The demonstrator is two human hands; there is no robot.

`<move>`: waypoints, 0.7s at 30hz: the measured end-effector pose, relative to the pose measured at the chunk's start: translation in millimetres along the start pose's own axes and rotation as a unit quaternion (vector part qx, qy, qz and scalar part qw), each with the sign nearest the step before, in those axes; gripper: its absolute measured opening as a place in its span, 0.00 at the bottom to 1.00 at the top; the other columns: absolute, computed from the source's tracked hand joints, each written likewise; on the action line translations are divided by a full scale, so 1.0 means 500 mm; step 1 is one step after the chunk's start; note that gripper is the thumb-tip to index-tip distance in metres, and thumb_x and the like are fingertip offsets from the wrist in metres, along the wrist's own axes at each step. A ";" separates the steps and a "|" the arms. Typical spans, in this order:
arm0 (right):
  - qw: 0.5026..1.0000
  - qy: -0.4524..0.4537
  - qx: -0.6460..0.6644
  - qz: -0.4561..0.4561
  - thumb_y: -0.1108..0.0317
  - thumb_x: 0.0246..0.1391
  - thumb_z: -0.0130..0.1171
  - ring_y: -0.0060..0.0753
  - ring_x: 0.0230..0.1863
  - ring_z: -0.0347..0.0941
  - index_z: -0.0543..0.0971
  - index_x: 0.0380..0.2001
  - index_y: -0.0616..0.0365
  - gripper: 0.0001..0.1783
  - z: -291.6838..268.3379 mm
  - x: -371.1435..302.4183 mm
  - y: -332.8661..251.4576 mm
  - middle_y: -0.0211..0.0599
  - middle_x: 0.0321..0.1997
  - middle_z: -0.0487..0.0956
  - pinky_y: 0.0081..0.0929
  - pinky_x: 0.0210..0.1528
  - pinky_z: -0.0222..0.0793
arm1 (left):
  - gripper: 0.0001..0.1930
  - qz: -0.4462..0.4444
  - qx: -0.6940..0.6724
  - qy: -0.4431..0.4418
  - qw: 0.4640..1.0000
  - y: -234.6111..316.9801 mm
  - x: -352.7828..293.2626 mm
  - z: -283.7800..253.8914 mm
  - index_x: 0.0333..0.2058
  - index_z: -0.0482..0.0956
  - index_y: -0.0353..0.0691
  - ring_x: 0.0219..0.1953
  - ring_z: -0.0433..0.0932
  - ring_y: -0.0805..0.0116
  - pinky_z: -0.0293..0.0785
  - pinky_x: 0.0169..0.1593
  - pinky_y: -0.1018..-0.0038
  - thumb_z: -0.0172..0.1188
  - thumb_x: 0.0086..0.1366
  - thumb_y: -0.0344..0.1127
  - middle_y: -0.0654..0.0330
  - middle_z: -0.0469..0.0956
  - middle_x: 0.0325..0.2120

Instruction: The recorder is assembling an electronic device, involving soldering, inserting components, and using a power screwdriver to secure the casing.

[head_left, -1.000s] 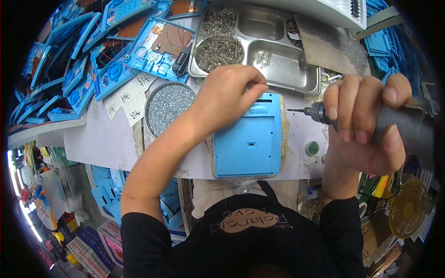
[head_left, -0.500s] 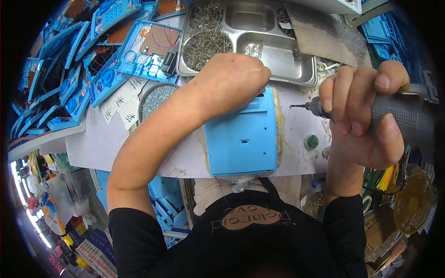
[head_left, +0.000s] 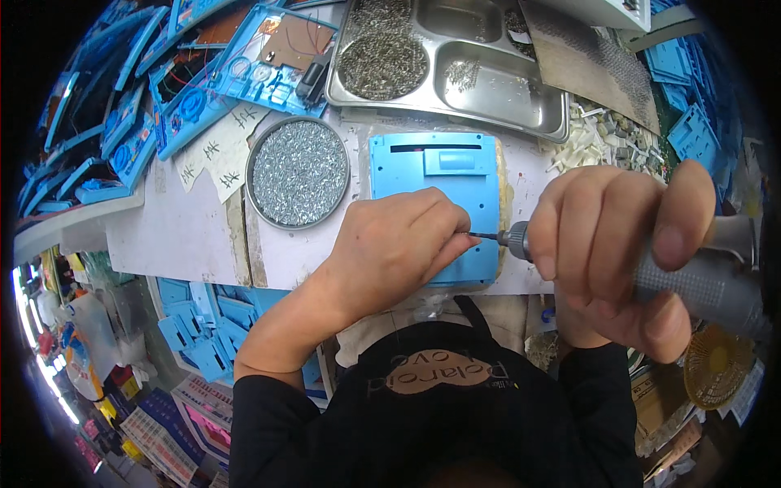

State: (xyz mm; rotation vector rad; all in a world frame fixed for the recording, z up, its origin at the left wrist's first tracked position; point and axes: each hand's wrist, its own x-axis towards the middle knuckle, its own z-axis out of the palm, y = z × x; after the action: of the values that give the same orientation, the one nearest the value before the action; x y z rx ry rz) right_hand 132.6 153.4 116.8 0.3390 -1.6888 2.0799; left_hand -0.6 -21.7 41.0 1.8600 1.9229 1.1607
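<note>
A light-blue plastic housing [head_left: 399, 169] lies flat on the worktable in front of me. It has a long slot near its far edge and several small holes. My left hand [head_left: 399, 240] is over it, thumb and fingers pinched together; whatever they grip is too small to make out. In my right hand [head_left: 614, 244] is a grey electric screwdriver [head_left: 704, 285], held sideways with its bit pointing left. The bit's tip meets my left fingertips above the housing. A round metal dish [head_left: 346, 189] of small silver screws [head_left: 298, 171] stands left of the housing.
A steel compartment tray [head_left: 557, 114] with small metal parts stands at the back. Open blue housings [head_left: 272, 61] with wires and boards pile up at far left. White plastic pieces [head_left: 602, 134] lie at back right, and a yellow fan [head_left: 717, 368] is at lower right.
My left hand has come back from the housing's far edge toward its middle. My right hand has lowered the screwdriver leftward, bringing the bit to my left fingertips. The dish is now uncovered.
</note>
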 end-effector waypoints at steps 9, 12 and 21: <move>1.000 0.027 0.013 0.007 0.56 0.58 0.64 0.18 0.18 0.69 0.66 0.45 0.43 0.19 0.046 0.004 0.033 0.18 0.18 0.71 0.23 0.29 0.72 | 0.10 0.033 0.036 -0.031 0.998 0.004 -0.001 -0.036 0.31 0.76 0.42 0.27 0.80 0.62 0.75 0.28 0.67 0.69 0.57 0.35 0.62 0.75 0.25; 0.998 0.064 0.008 0.022 0.56 0.57 0.64 0.18 0.17 0.68 0.66 0.44 0.43 0.19 0.060 -0.002 0.030 0.17 0.18 0.70 0.24 0.27 0.71 | 0.10 0.046 0.040 -0.033 0.998 0.001 -0.002 -0.036 0.30 0.75 0.42 0.27 0.80 0.62 0.75 0.28 0.67 0.69 0.57 0.35 0.62 0.76 0.25; 0.999 0.038 -0.004 0.016 0.56 0.57 0.63 0.19 0.16 0.67 0.66 0.44 0.44 0.19 0.049 -0.009 0.028 0.18 0.18 0.70 0.24 0.27 0.72 | 0.08 0.054 0.045 -0.037 0.997 0.003 -0.008 -0.029 0.29 0.76 0.41 0.25 0.80 0.61 0.75 0.27 0.67 0.69 0.55 0.31 0.61 0.75 0.24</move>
State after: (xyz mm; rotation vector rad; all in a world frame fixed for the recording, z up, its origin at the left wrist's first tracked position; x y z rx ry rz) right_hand 128.0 126.8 108.3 0.2302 -1.6677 2.0812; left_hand -8.4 -30.8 50.3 2.0463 1.8843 1.0341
